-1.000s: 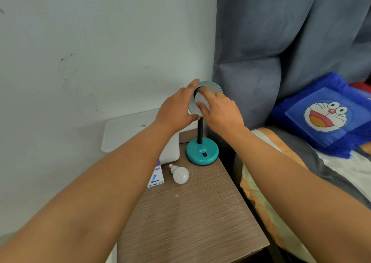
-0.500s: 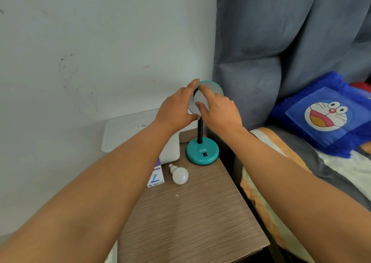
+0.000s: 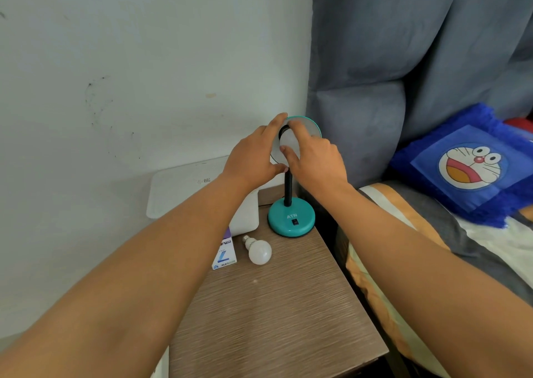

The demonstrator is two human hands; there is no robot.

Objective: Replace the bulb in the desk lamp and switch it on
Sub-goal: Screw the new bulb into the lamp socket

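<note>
a: what were your hands doing at that point?

b: my right hand (image 3: 314, 158) was closed on the bulb in the lamp (image 3: 289, 144), fingertips pinched round its white dome just below the black socket. my left hand (image 3: 253, 158) was curled round the near edge of the teal shade (image 3: 313, 125), thumb under, forefinger over the top, holding the head steady.

a: how did you expect that bulb to handle?

b: light, smooth and a bit slippery, i judged, with a thin shell i wouldn't want to squeeze. so i took it at the widest part of the dome and let the twist do the work. the black gooseneck (image 3: 287, 188) looked bendy, which is why i thought the shade needed bracing, or the whole head would have turned with the bulb.

a: and the other one?

b: the spare bulb (image 3: 259, 251) lay on its side on the worktop (image 3: 274, 320), near the round teal base (image 3: 291, 219) with its small black switch (image 3: 294, 221), and just beside a little bulb box (image 3: 224, 258). being round, it could have rolled. whether it was the new one, i couldn't tell.
</note>
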